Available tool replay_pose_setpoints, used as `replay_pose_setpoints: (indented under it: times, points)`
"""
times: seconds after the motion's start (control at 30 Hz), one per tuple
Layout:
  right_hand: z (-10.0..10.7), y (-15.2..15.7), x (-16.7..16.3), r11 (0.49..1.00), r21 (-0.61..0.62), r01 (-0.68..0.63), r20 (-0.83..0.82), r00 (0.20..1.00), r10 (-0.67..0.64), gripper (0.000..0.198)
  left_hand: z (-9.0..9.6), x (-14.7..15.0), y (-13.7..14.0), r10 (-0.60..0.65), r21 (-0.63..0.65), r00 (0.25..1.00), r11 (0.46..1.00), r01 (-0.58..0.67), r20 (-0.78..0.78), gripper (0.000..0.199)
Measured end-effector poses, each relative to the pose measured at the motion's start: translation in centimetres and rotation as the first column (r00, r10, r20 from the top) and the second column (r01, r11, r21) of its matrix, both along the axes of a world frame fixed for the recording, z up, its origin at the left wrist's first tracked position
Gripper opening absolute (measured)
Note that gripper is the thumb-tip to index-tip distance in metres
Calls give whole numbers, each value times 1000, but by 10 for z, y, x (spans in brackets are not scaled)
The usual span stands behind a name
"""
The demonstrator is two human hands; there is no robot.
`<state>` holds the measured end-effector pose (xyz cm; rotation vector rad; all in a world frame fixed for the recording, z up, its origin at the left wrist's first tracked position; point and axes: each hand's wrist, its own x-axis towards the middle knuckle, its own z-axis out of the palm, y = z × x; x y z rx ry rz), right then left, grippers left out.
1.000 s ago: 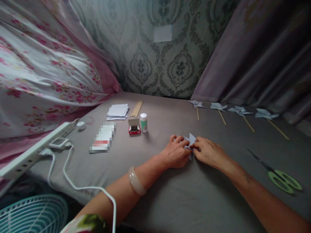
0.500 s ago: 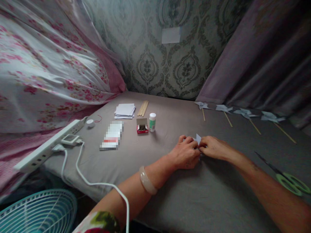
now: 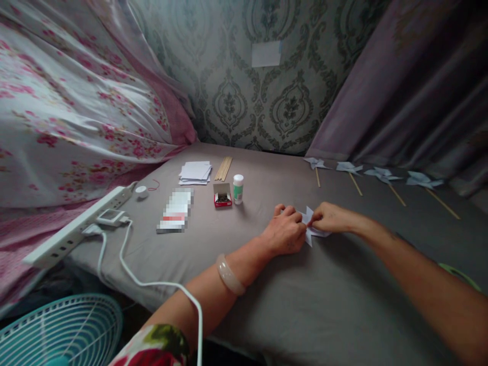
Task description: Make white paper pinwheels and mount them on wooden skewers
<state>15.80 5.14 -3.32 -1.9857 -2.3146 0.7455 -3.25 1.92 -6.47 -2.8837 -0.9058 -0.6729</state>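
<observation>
A white paper pinwheel point(image 3: 309, 239) lies on the grey cloth between my two hands, its pointed blades partly covered by my fingers. My left hand point(image 3: 286, 230), closed, grips its left side. From the right, my right hand point(image 3: 331, 217) reaches in with fingers pinched together at the pinwheel's middle. Whether those fingertips hold anything besides the paper is hidden. Under my right forearm, the green-handled scissors point(image 3: 457, 273) are mostly covered.
Several finished pinwheels on sticks point(image 3: 383, 175) lie along the back right. Farther left are bare wooden sticks point(image 3: 223, 169), stacked paper point(image 3: 195, 173), an open red box point(image 3: 222, 198) of small dark pieces and a white-capped bottle point(image 3: 238, 189). A power strip point(image 3: 76, 229), white cable point(image 3: 152, 283) and fan point(image 3: 61, 330) occupy the left.
My right hand has shifted up slightly and its fingers now press at the pinwheel's middle. More of the blades shows. My right forearm now covers most of the scissors.
</observation>
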Motion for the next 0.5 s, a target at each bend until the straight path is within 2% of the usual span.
replay_pose_setpoints:
  times: [0.1, 0.23, 0.37, 0.5]
  points:
    - [5, 0, -1, 999, -45, 15, 27, 1000, -14, 24, -1, -1, 2, 28, -3, 999, 1000, -28, 42, 27]
    - [11, -12, 7, 997, 14, 78, -177, 981, -74, 35, -1, -1, 6, 79, -30, 992, 997, -77, 98, 27]
    - [6, -24, 18, 951, 219, 219, -284, 947, -153, 35, -1, 1, 10, 118, -47, 983, 993, -113, 141, 26]
    - [-5, -39, 20, 896, 433, 102, -198, 980, -16, 31, 0, 1, 10, 132, -61, 981, 990, -124, 142, 25]
